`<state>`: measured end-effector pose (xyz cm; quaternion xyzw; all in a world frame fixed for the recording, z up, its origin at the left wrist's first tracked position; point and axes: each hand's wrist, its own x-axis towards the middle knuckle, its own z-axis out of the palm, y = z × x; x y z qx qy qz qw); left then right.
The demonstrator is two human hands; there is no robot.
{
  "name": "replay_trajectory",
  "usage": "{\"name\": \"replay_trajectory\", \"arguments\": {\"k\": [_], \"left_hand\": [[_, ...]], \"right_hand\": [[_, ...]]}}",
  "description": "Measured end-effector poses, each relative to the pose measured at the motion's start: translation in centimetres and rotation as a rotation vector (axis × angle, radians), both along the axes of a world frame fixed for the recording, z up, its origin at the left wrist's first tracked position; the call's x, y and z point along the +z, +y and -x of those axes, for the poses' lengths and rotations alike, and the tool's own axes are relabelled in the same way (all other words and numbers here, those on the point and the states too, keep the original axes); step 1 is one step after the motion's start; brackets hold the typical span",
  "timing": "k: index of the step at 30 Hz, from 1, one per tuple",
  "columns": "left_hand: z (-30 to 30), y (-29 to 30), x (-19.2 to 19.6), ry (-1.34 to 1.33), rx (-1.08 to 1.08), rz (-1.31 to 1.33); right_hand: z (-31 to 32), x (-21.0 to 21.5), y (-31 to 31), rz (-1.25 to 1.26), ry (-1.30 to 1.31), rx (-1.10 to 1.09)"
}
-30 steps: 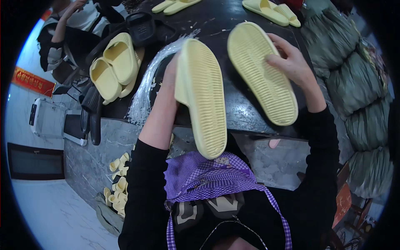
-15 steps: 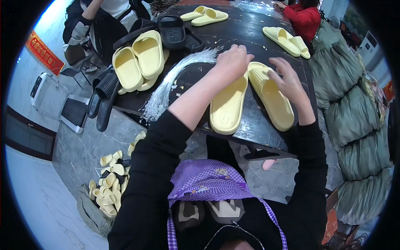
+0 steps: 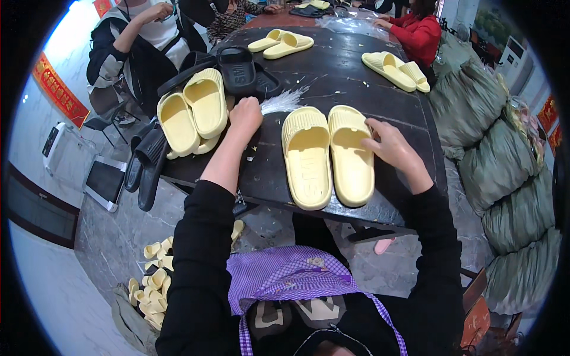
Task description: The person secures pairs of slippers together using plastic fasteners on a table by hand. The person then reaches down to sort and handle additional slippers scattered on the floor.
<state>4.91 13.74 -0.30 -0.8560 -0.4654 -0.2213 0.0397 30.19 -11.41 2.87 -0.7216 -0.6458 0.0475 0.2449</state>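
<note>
Two pale yellow slippers lie side by side on the dark table in front of me, soles down and toes away. The left slipper (image 3: 309,172) touches the right slipper (image 3: 354,172). My right hand (image 3: 392,145) grips the right slipper's outer edge by the strap, thumb toward the foot opening. My left hand (image 3: 244,118) is closed at a bundle of thin silvery strands (image 3: 285,101), whose far ends fan out past the fist. Hand and forearm hide the bundle's other part, and its fingertips are hidden.
Stacked yellow slippers (image 3: 193,113) and black slippers (image 3: 237,71) stand at the table's left. More yellow pairs (image 3: 282,44) (image 3: 395,70) lie farther off. Green sacks (image 3: 499,154) line the right side. Yellow slippers (image 3: 154,285) heap on the floor at left. Other people sit around the table.
My left hand has moved left from the slipper's toe to the strand bundle. The two slippers now stand together, the right one straightened, with my right hand closed on its edge. The view has shifted slightly.
</note>
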Motion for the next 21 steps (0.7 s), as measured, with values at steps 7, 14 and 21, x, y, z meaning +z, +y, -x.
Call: {"name": "replay_trajectory", "arguments": {"k": [7,14,21], "left_hand": [[-0.2,0.1,0.3,-0.117,-0.011,-0.075],[0.6,-0.8,1.2,-0.304,-0.071,-0.151],[0.5,-3.4,2.3,-0.569,-0.224,-0.141]], "right_hand": [[0.1,0.7,-0.3,-0.039,0.301,-0.067],[-1.1,0.1,0.2,-0.292,0.200,-0.157],[-1.6,-0.1,0.7,-0.462,0.040,-0.172]]}}
